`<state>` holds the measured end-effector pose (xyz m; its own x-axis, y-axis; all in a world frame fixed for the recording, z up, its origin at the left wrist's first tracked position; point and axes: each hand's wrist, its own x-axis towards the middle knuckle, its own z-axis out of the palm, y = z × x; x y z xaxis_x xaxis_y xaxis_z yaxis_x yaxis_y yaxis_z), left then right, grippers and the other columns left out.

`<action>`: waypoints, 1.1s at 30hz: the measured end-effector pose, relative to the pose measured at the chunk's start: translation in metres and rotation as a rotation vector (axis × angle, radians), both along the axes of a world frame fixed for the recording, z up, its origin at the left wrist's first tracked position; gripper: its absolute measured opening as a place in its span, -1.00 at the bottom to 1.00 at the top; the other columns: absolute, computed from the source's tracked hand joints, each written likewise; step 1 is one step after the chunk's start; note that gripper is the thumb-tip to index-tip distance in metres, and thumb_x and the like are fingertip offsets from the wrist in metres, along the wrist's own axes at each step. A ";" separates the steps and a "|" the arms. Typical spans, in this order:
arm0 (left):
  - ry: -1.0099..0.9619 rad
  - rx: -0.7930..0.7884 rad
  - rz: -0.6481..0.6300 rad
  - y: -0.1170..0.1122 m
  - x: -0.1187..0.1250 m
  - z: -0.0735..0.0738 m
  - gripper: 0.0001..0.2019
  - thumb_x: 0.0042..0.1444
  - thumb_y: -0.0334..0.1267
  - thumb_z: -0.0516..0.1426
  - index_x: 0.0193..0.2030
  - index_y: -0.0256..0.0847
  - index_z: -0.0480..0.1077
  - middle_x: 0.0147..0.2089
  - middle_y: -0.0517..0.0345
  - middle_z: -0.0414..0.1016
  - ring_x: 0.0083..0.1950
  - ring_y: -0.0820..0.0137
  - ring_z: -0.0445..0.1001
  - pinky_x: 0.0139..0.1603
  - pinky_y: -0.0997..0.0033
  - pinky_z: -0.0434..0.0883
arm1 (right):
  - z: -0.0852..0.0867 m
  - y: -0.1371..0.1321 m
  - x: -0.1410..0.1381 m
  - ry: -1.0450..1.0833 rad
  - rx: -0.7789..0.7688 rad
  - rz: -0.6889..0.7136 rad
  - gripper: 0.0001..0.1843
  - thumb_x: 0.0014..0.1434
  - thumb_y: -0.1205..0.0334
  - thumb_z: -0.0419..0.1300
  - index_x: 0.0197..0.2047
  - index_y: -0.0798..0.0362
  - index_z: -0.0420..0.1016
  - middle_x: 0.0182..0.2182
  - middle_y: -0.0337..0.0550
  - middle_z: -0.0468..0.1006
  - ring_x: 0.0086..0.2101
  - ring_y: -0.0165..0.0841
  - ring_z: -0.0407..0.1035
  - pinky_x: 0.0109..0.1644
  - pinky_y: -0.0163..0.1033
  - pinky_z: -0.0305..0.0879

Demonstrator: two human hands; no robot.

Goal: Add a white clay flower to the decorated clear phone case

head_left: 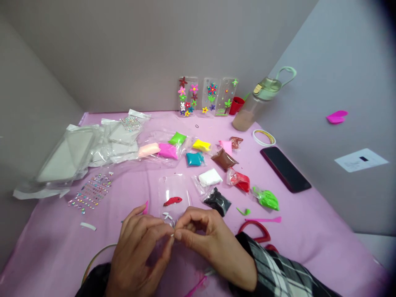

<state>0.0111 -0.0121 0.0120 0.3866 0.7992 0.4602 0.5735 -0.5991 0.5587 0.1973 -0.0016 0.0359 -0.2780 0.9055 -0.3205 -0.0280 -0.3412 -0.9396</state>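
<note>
My left hand (142,247) and my right hand (207,239) meet at the fingertips, both pinching a tiny bit of white clay (172,235). Most of that bit is hidden by the fingers. Just beyond them lies a clear phone case (182,185), flat on the cloth. On it sits a red clay shape (172,201) with dark spots, and nearer my fingers are small white clay pieces (167,215). An open packet of white clay (210,177) and a packet of black clay (217,201) lie to the right of the case.
Red-handled scissors (262,235) and a pink modelling tool (264,220) lie by my right sleeve. Several clay packets (194,159) spread behind the case. Wrapped cases (68,152) and rhinestone stickers (93,192) are left. A bottle (253,105), tape roll (264,138) and phone (284,169) stand or lie right.
</note>
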 end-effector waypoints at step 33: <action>-0.672 -0.701 0.240 -0.001 -0.002 -0.001 -0.93 0.16 -0.19 0.31 -0.23 -0.05 0.54 -0.26 0.26 0.64 -0.24 0.43 0.67 -0.19 0.65 0.58 | -0.005 0.005 0.006 0.364 -0.120 -0.057 -0.80 0.15 0.15 0.44 -0.22 0.10 0.70 -0.41 -0.21 0.61 -0.40 -0.49 0.46 -0.19 -0.36 0.40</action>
<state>0.0094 -0.0128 0.0107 0.0120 0.9966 -0.0811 0.0711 0.0800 0.9943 0.2032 0.0029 0.0311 -0.3432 0.8849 -0.3148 -0.3741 -0.4362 -0.8184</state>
